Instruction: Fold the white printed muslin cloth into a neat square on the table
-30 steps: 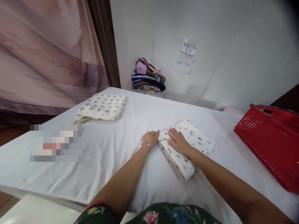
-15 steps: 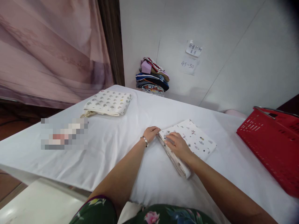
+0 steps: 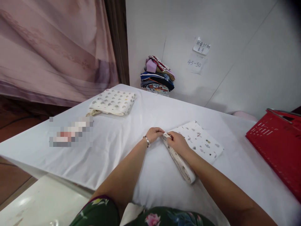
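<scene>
A folded white cloth [image 3: 204, 140] with small printed plants and figures lies on the white-covered table in front of me. Its thick, layered folded edge faces me. My left hand [image 3: 154, 135], a bracelet at its wrist, pinches the far left corner of that edge. Close beside it, my right hand [image 3: 178, 142] has its fingers closed on the same edge, near the corner. The right hand and forearm hide part of the cloth's middle.
A second folded cloth [image 3: 114, 102] with grey prints lies at the far left, a blurred-out item [image 3: 72, 131] nearer me. A red basket [image 3: 275, 150] stands at the right. Stacked folded fabrics [image 3: 157, 77] rise by the wall. A white stool [image 3: 47, 201] is at lower left.
My right hand has gone from lying spread on top of the cloth to gripping its folded edge beside my left hand. The view has shifted slightly.
</scene>
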The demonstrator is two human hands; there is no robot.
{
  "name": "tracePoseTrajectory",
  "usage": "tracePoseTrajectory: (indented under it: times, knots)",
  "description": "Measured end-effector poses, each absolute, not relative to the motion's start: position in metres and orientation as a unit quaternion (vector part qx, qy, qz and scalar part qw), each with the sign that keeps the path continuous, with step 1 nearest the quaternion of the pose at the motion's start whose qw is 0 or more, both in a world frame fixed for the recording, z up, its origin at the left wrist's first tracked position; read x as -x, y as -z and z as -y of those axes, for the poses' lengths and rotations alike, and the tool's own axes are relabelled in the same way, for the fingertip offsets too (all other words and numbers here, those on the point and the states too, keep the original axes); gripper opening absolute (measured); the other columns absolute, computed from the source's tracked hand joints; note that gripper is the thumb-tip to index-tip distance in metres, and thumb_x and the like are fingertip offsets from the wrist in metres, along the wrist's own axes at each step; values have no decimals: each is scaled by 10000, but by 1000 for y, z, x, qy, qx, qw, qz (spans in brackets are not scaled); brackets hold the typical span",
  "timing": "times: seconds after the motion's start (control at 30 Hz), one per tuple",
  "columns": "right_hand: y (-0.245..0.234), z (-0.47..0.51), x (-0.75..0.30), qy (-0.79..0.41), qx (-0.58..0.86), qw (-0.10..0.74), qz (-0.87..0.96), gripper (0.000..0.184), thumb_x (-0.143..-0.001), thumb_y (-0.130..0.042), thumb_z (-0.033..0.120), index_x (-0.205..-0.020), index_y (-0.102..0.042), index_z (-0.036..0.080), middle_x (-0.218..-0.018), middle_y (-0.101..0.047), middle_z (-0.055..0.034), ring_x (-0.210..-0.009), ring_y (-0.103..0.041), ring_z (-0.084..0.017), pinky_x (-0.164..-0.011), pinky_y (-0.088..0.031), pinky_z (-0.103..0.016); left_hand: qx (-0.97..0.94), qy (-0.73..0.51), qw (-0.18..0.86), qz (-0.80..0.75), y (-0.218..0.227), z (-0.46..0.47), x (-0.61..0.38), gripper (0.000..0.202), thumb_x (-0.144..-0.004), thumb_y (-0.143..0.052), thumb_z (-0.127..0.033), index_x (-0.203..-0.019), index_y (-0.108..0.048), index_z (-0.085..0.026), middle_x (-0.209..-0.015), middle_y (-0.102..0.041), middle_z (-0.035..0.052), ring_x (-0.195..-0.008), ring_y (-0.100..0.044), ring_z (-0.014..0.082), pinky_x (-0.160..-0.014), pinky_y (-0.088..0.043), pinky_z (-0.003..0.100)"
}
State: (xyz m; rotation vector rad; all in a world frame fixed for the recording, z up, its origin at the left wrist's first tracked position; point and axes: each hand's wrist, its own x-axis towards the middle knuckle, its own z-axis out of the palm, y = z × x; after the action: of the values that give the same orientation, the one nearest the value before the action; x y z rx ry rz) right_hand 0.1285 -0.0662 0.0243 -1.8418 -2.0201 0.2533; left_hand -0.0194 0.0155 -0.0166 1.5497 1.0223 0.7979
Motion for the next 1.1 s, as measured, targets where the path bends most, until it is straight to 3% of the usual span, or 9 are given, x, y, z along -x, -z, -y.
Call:
tracePoseTrajectory:
  times: [0.1, 0.23, 0.53, 0.7, 1.1]
  knots:
    - [-22, 66, -131, -96, 647, 266, 708, 194, -782, -460, 198, -893, -620, 190, -730, -605, -4, -675, -513, -139, -644, -354, -234, -652, -332, 532, -426, 18, -17, 19, 185, -618, -565, -206, -747, -693, -171, -712, -679, -3, -714, -606, 139, -699, -470, 237]
    - [-21, 66, -130, -87, 642, 297, 701, 185, -791, -451, 207, -860, -621, 188, -738, -607, -7, -672, -514, -141, -645, -364, -240, -654, -328, 531, -428, 17, -17, 19, 195, -615, -552, -203, -747, -691, -170, -708, -676, -7, -706, -598, 139, -696, -467, 242]
    - [-15, 64, -126, -83, 650, 250, 713, 147, -803, -479, 262, -856, -598, 194, -723, -596, -4, -644, -507, -139, -618, -353, -240, -641, -323, 551, -425, 15, -16, 20, 198, -617, -535, -182, -733, -694, -166, -668, -666, -4, -694, -599, 138, -694, -475, 244]
    - [-18, 66, -126, -97, 641, 255, 717, 176, -832, -468, 313, -856, -590, 188, -687, -565, 7, -622, -491, -131, -594, -340, -235, -636, -319, 568, -415, 13, -17, 22, 201, -643, -552, -254, -739, -692, -147, -614, -644, 0, -649, -593, 138, -666, -475, 248]
    - [-10, 58, -125, -77, 613, 258, 743, 119, -795, -488, 212, -880, -571, 197, -773, -541, -4, -726, -497, -143, -671, -366, -246, -650, -327, 537, -428, 15, -17, 21, 182, -661, -543, -258, -719, -687, -162, -607, -627, -14, -638, -575, 127, -656, -455, 235]
